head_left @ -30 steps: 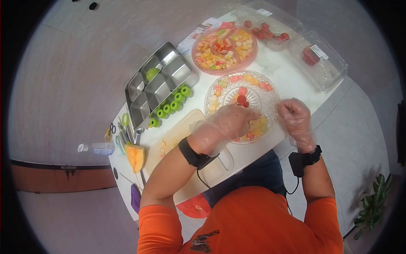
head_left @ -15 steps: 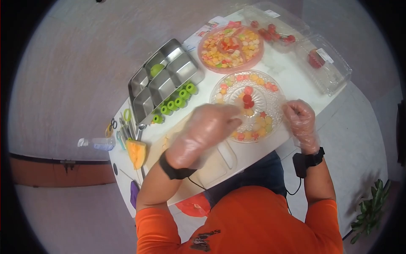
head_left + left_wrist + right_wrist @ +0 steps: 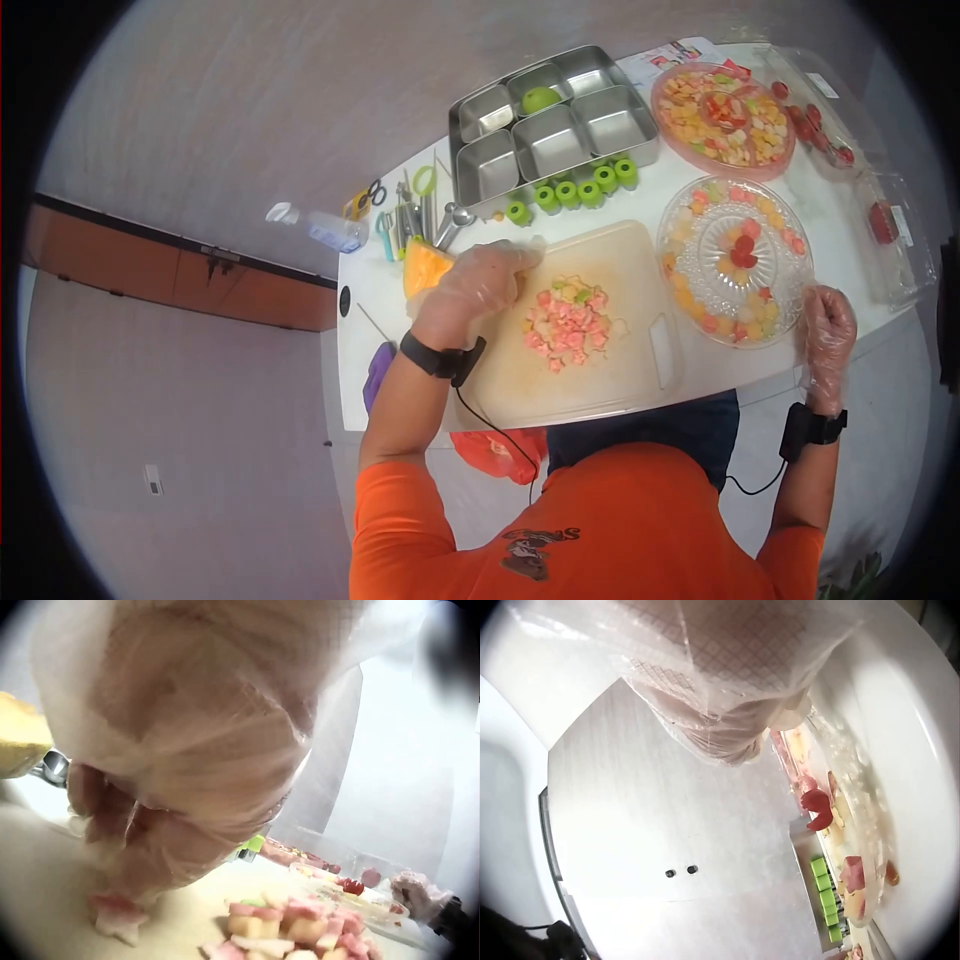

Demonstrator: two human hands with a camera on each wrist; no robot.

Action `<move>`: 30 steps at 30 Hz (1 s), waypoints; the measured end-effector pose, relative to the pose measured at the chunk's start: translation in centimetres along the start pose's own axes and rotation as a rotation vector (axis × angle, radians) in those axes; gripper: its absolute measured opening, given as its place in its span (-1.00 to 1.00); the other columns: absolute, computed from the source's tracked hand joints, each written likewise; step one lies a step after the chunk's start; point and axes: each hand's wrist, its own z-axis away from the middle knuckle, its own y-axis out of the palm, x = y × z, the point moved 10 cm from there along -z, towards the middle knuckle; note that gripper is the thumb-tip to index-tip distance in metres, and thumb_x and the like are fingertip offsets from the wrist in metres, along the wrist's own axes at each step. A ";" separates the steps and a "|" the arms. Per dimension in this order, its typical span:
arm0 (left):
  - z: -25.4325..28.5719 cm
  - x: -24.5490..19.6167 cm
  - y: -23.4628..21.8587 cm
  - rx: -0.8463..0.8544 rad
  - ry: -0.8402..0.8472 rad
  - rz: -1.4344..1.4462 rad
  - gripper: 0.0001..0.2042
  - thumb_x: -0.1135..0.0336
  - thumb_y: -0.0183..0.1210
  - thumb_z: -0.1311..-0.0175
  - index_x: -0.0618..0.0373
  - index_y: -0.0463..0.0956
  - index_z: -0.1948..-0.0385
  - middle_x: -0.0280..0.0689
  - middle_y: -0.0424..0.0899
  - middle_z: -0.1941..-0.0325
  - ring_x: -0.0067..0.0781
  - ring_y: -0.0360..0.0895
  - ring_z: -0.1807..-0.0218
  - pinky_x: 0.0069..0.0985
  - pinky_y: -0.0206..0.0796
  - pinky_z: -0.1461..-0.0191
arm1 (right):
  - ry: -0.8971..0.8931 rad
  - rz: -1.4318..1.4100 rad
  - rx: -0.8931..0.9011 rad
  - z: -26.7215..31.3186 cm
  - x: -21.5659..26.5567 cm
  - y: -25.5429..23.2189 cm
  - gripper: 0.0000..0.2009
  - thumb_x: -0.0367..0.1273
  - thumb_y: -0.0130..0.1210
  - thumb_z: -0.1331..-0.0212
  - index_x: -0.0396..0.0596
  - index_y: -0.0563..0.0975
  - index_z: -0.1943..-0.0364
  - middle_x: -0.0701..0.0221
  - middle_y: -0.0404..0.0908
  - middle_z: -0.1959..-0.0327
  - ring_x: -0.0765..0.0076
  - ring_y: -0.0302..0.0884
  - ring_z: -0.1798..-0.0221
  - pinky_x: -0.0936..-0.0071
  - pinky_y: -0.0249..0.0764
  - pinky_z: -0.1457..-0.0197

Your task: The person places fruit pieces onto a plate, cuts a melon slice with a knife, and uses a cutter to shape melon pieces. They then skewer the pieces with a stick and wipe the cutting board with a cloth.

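Note:
My gloved left hand [image 3: 483, 282] is over the left part of the cutting board [image 3: 630, 250]. Seen from the left wrist, its fingertips pinch a pink-and-white star-shaped fruit piece [image 3: 118, 919] close over the board. Beside it lies a pile of cut fruit pieces [image 3: 568, 322], mostly pink. My gloved right hand [image 3: 829, 335], fingers curled, is at the right rim of the glass plate [image 3: 783, 335]; I cannot tell whether the fingers hold anything. That plate bears a partial ring of fruit pieces, with red pieces [image 3: 743, 252] at its middle.
A steel compartment tray [image 3: 555, 140] with a green fruit stands at the back, green-topped cutters [image 3: 566, 194] before it. A pink divided platter [image 3: 725, 165] and clear plastic boxes [image 3: 895, 240] are at the right. A melon wedge [image 3: 425, 268] and tools [image 3: 410, 210] lie left.
My left hand has left the glass plate and moved left to the cutting board, uncovering the fruit pile. The head view has swung left; my right hand stays by the plate's rim.

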 end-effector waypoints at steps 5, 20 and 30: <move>0.8 0.3 0.7 0.015 0.056 -0.047 -0.51 0.45 0.18 -0.10 0.02 0.61 -0.17 -0.02 0.70 0.00 0.09 0.61 -0.08 -0.20 0.47 -0.17 | -0.056 0.040 -0.025 -0.3 -0.4 -0.3 -0.92 -0.45 0.25 -0.36 -0.18 0.64 0.21 0.64 0.53 0.36 0.74 0.36 0.29 0.70 0.32 0.19; 3.8 1.4 1.9 0.120 -0.121 -0.021 -0.60 0.34 0.25 -0.15 0.06 0.63 -0.09 -0.07 0.66 -0.06 0.01 0.61 -0.10 -0.18 0.47 -0.17 | -0.023 0.027 0.021 -0.6 -1.4 -0.2 -0.90 -0.43 0.25 -0.38 -0.18 0.63 0.20 0.63 0.57 0.34 0.76 0.39 0.29 0.72 0.36 0.18; 3.6 -0.7 2.1 -0.097 0.025 0.058 -0.71 0.46 0.14 -0.10 0.12 0.67 0.11 -0.07 0.70 0.11 0.07 0.60 -0.04 -0.12 0.45 -0.12 | -0.027 0.032 -0.003 -0.2 0.7 0.6 -0.91 -0.45 0.25 -0.35 -0.20 0.62 0.26 0.60 0.56 0.39 0.71 0.40 0.31 0.67 0.40 0.19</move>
